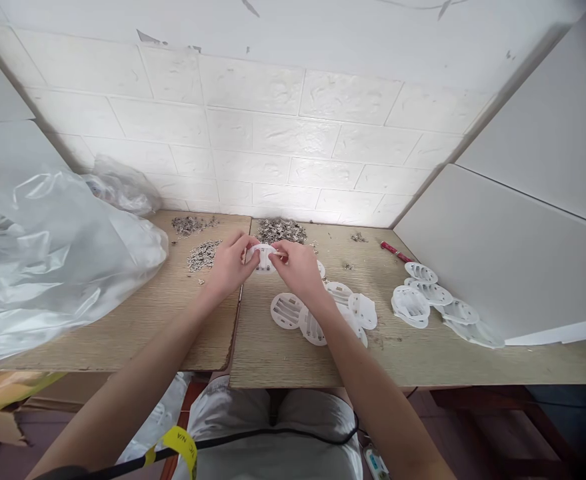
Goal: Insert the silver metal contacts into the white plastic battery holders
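Observation:
A round white plastic battery holder point(264, 259) is held up above the table between both hands, its slotted inner side facing me. My left hand point(233, 262) grips its left rim with thumb and fingers. On the opposite edge, my right hand point(295, 263) is closed with the thumb pressed against the holder; whether a small part is also in those fingers cannot be made out. Just behind the hands lies a heap of small metal contacts point(281, 231). More white holders point(287, 311) lie in a loose group below my right wrist, partly hidden by the forearm.
Two more piles of metal pieces point(203, 255) point(189, 225) lie on the left. Further white holders point(411, 303) overlap at right, near a red stick-like object point(395, 251). A large clear plastic bag point(63, 247) covers the left side. A tiled wall point(273, 147) closes off the back.

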